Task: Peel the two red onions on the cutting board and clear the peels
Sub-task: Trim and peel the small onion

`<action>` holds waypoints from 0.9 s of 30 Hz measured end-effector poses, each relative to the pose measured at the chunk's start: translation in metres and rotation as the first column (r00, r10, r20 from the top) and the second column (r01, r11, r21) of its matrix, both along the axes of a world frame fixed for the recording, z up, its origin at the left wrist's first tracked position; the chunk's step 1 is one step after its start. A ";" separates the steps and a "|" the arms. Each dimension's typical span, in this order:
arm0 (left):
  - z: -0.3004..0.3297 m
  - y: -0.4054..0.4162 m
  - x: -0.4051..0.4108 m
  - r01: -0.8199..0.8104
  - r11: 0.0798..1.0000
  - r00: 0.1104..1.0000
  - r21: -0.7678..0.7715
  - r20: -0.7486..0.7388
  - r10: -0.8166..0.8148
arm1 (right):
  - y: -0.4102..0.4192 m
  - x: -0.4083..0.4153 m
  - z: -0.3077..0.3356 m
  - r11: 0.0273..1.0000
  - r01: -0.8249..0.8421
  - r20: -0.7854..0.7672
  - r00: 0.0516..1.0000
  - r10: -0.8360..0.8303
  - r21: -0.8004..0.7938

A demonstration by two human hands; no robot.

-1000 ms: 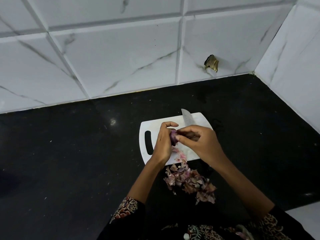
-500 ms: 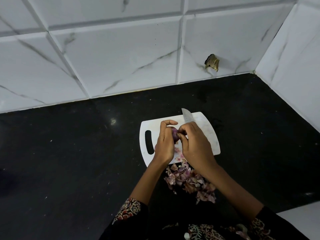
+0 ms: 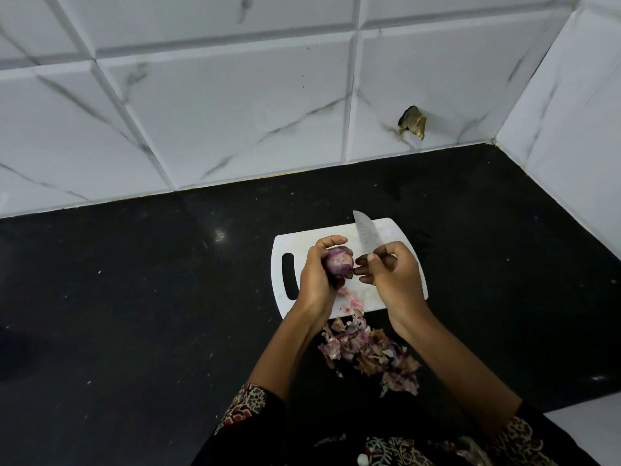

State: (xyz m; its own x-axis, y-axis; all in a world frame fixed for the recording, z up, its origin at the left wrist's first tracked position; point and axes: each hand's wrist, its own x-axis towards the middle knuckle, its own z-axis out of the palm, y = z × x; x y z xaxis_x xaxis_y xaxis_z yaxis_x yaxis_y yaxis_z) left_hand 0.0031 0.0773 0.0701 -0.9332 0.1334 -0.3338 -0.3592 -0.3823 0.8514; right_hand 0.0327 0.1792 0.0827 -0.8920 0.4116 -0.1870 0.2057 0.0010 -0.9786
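Note:
My left hand grips a small red onion above the white cutting board, its purple top exposed. My right hand holds a knife whose blade points away over the board's far edge; its fingertips sit just right of the onion. A few pink peel scraps lie on the board's near edge. A heap of dry peels rests on the black counter in front of the board. I see no second onion.
The black counter runs to a white marble-tiled wall behind and a side wall at right. A chipped hole marks the back tile. Patterned sleeves show at the bottom.
My right hand has drawn back to the right, off the onion, so the purple onion top now shows. My left hand keeps its hold on the onion.

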 end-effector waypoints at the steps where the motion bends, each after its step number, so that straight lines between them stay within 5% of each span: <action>1: 0.000 0.000 0.000 -0.001 1.000 1.000 0.019 0.007 0.001 | 0.000 0.002 0.000 0.998 -0.017 -0.041 0.999 0.019 0.060; 6: -0.002 -0.002 0.001 0.008 0.999 1.000 0.039 -0.011 -0.007 | 0.002 0.008 0.012 0.882 -0.145 -0.166 0.956 0.242 0.449; 11: 0.000 -0.003 0.001 0.015 0.998 0.999 0.066 -0.046 -0.012 | 0.002 0.008 0.017 0.776 -0.222 -0.136 0.921 0.366 0.590; 27: -0.003 -0.002 -0.001 -0.050 0.998 0.999 0.048 -0.010 0.050 | 0.008 0.005 0.025 0.776 -0.291 -0.134 0.892 0.431 0.559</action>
